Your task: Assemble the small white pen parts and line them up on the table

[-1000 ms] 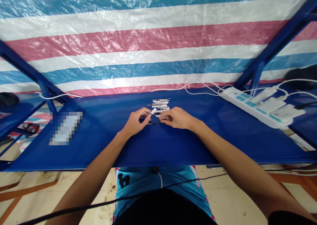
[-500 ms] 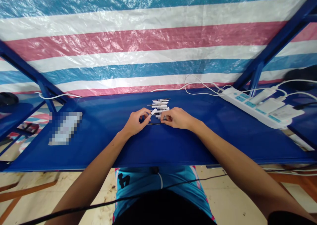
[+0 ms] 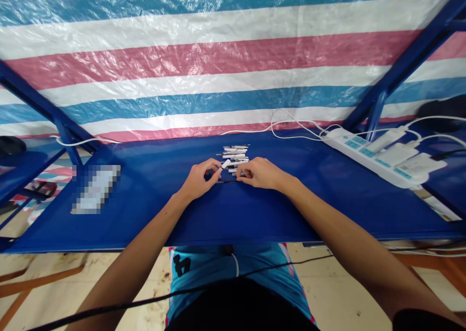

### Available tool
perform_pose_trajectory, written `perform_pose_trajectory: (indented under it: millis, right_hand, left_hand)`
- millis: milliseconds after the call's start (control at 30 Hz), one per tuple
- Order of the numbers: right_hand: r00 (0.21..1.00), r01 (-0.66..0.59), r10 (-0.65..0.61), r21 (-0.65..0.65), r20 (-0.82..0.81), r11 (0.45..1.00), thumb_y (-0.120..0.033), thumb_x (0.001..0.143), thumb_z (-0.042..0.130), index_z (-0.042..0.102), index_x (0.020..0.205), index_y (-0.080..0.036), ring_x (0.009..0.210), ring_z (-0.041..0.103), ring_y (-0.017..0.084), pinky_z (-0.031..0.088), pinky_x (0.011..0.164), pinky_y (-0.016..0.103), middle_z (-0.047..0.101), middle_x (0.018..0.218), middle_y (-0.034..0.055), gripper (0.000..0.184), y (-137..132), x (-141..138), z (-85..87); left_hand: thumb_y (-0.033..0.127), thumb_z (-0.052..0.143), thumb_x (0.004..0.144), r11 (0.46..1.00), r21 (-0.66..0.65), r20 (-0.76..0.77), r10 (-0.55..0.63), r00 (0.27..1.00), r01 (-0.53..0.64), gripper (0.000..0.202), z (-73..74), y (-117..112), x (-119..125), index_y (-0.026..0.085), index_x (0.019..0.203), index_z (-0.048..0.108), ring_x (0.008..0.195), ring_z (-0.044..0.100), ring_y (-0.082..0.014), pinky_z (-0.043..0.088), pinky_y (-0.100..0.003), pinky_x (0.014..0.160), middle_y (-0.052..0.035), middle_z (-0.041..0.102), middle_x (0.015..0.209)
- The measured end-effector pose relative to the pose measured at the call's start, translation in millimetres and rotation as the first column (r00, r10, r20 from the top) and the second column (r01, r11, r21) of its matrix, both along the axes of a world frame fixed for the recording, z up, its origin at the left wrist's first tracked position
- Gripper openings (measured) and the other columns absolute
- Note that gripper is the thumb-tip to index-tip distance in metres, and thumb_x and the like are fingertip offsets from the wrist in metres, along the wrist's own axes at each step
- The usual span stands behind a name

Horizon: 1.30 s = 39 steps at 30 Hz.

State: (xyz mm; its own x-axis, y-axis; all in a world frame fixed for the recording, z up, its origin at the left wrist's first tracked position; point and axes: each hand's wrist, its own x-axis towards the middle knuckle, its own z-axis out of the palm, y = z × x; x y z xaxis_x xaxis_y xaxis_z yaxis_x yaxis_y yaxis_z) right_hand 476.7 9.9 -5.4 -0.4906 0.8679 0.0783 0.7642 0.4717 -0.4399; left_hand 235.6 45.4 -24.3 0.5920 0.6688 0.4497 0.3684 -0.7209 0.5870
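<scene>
left hand (image 3: 198, 179) pinching white tube (image 3: 226, 164), pointing up-right

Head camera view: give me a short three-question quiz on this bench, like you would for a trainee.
1. True or false: the power strip lies to the right of the pile of white pen-like parts.
2. Which hand pinches the white piece: the left hand or the right hand?
3. Fill in the colour: the tabletop under the hands is ____.

Key: 1 true; 2 left hand; 3 blue.
</scene>
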Motion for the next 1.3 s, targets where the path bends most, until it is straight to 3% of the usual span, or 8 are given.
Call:
perform_pose_trajectory:
  millis: [867,1300]
  right_hand:
    - [0.982,0.074,-0.062,-0.064,0.177,0.995,-0.015,0.085,0.066,0.074,0.092,-0.022,0.065,0.055,0.015,0.03,0.063,0.026,0.066,0.069,-0.0005,0.013,-7.5,-11.7,15.3]
    - [0.979,0.034,-0.021,-0.064,0.202,0.997,-0.016,0.085,0.063,0.071,0.089,-0.02,0.065,0.057,0.015,0.03,0.062,0.025,0.07,0.073,0.0014,0.01,-8.1,-16.2,15.6]
  left_hand:
    - [0.031,0.053,0.096,1.0,-0.016,-0.004,0.005,1.0,-0.005,0.014,0.3,0.3,-0.1,0.021,0.097,0.062,0.063,0.065,-0.0147,0.051,-0.025,0.068,-0.0005,0.076,0.073]
    - [0.03,0.052,0.097,1.0,-0.018,0.004,-0.007,1.0,0.007,0.013,1.1,0.3,0.4,0.021,0.098,0.061,0.067,0.068,-0.0151,0.052,-0.025,0.07,-0.0001,0.077,0.075]
